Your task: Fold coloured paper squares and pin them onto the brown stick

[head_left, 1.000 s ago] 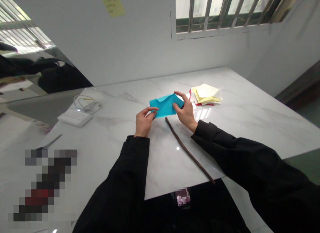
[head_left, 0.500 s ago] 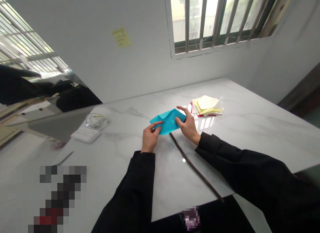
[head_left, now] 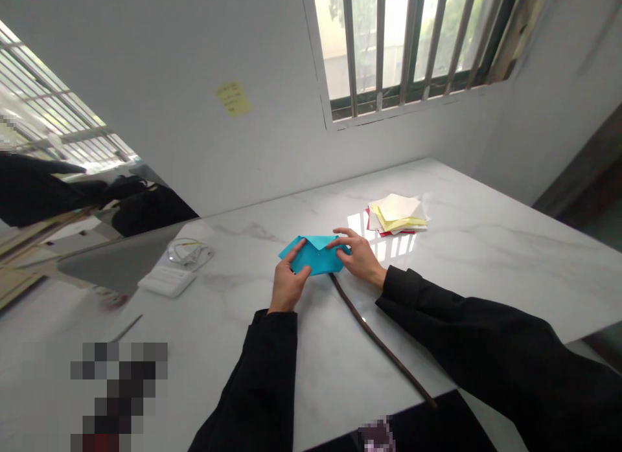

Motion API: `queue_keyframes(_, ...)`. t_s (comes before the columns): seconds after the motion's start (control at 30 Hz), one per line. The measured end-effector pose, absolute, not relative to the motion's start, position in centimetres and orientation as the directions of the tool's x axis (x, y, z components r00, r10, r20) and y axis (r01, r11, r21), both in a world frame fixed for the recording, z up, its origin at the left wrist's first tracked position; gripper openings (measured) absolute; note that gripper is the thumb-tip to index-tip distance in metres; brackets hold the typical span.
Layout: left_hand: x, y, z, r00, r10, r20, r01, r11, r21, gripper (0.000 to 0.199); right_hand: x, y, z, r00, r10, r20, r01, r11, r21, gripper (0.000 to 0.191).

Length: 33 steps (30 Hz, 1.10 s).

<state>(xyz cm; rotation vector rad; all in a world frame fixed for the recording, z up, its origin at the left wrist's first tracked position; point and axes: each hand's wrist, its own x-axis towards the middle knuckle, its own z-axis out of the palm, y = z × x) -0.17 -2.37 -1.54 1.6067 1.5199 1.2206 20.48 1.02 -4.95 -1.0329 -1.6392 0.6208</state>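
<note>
On the white marble table (head_left: 486, 258), a folded bright blue paper (head_left: 315, 258) lies flat in the middle — the left hand (head_left: 289, 280) and the right hand (head_left: 358, 258) press on it from both sides, fingers closed down on the paper. A thin dark brown stick (head_left: 374, 335) lies just below it, and a pile of yellow and white paper squares (head_left: 396, 215) sits near the right hand.

White wall (head_left: 146, 83) bearing a yellow sticky note (head_left: 233, 99); barred window (head_left: 403, 50) above (daylight and green trees beyond); white marble table (head_left: 510, 258) meeting the wall; glossy panel (head_left: 116, 258) at left, reflecting barred light.
</note>
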Motion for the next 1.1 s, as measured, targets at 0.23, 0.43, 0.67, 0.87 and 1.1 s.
queue_keyframes(0.23, -0.2, -2.4, -1.5, -0.009, 0.974, 0.226, 0.363, -0.208, 0.909, 0.078, 20.5, 1.0, -4.8, -0.106, 0.838, 0.534, 0.304, 0.539, -0.785, 0.055)
queue_keyframes(0.43, 0.0, -2.7, -1.4, 0.058, 0.985, 0.16, 0.221, -0.169, 0.96, 0.092, 20.5, 1.2, -4.9, -0.048, 0.886, 0.461, 0.25, 0.457, -0.853, 0.064)
queue_keyframes(0.67, -0.4, -2.0, -2.1, -0.065, 0.987, 0.149, 0.039, -0.146, 0.988, 0.087, 20.4, 2.0, -5.4, -0.026, 0.947, 0.32, 0.123, 0.321, -0.939, 0.055)
queue_keyframes(0.87, -1.2, -1.4, -2.3, -0.217, 0.972, 0.088, -0.154, -0.123, 0.98, 0.097, 20.4, 2.2, -5.6, -0.067, 0.974, 0.215, -0.078, 0.21, -0.975, 0.046)
queue_keyframes(1.1, -1.1, -1.4, -2.1, -0.272, 0.96, -0.061, -0.291, -0.021, 0.957, 0.062, 20.1, 2.0, -5.8, -0.133, 0.968, 0.212, -0.165, 0.19, -0.968, 0.047)
